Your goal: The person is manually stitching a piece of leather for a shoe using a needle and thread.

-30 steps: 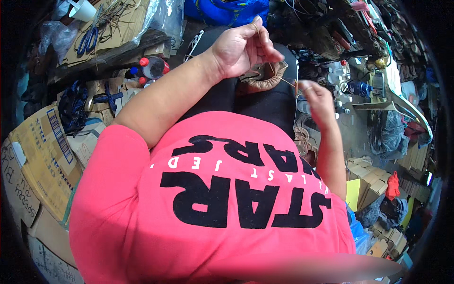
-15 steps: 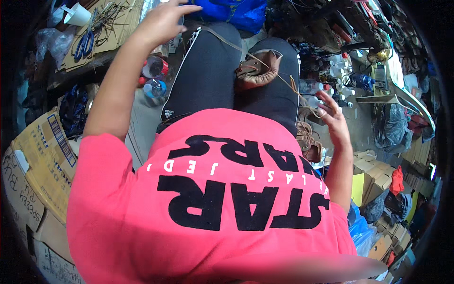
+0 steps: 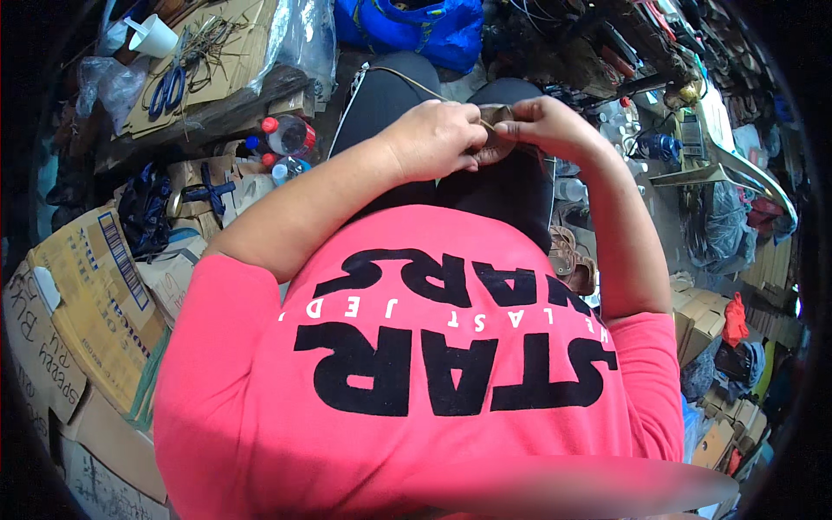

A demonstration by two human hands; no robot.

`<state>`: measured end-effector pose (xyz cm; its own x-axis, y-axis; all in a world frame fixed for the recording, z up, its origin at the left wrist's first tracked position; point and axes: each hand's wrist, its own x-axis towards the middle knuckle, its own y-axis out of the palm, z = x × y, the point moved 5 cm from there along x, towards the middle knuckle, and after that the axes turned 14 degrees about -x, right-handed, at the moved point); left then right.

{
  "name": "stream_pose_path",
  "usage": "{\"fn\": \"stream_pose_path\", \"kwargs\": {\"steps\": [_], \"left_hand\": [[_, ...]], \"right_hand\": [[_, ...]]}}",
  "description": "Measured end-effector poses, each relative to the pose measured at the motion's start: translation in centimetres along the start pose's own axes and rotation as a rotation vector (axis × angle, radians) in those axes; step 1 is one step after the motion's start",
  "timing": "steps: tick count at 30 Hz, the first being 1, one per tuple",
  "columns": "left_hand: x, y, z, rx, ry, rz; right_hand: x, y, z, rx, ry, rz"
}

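Observation:
A brown leather shoe upper (image 3: 496,154) rests on my lap between my thighs, largely covered by my hands. A thin tan lace (image 3: 407,80) runs from my left knee to my left hand, and a short piece of it shows between the two hands. My left hand (image 3: 438,139) is closed at the near left side of the upper, its curled fingers on the lace. From the right, my right hand (image 3: 550,126) pinches the lace at the upper's edge with thumb and fingers. The fingertips are partly hidden.
At the left, blue-handled scissors (image 3: 167,94), a white cup (image 3: 152,36) and cardboard lie on a bench. Plastic bottles (image 3: 289,136) stand beside my left leg. A blue bag (image 3: 416,33) is ahead. Another brown shoe (image 3: 574,260) lies by my right hip. Cardboard boxes (image 3: 91,290) pile up at the lower left.
Both hands, spread wide to either side before, have come together over the shoe upper. The lace that stretched out to the right is now drawn in between them.

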<state>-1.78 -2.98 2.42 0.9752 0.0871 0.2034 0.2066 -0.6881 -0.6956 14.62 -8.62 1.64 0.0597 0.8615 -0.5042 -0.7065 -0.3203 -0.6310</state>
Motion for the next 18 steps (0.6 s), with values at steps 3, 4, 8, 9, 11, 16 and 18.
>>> {"fn": "stream_pose_path", "kwargs": {"steps": [3, 4, 8, 9, 11, 16, 18], "left_hand": [[-0.7, 0.4, 0.7, 0.066, 0.010, -0.063], [-0.9, 0.3, 0.9, 0.066, 0.009, -0.120], [0.1, -0.6, 1.8, -0.251, -0.159, -0.304], [0.6, -1.1, 2.3, -0.438, -0.236, -0.351], [1.2, -1.7, 3.0, -1.262, -0.368, -0.413], [-1.5, -13.0, 2.4, -1.851, 0.132, -0.484], [-5.2, -18.9, 2.0, -1.708, 0.130, -0.645]], "right_hand": [[-0.9, 1.2, -1.3, -0.058, 0.047, -0.076], [-1.3, 1.8, -1.6, 0.127, 0.017, -0.061], [-1.7, 2.3, -1.8, 0.118, -0.029, -0.072], [-1.7, 2.2, -2.1, 0.136, 0.019, -0.063], [-1.8, 1.6, -2.0, 0.213, -0.016, -0.057], [-2.7, 0.2, -3.0, 0.265, 0.064, -0.033], [-2.9, -0.3, -3.1, 0.190, 0.056, -0.133]]}}
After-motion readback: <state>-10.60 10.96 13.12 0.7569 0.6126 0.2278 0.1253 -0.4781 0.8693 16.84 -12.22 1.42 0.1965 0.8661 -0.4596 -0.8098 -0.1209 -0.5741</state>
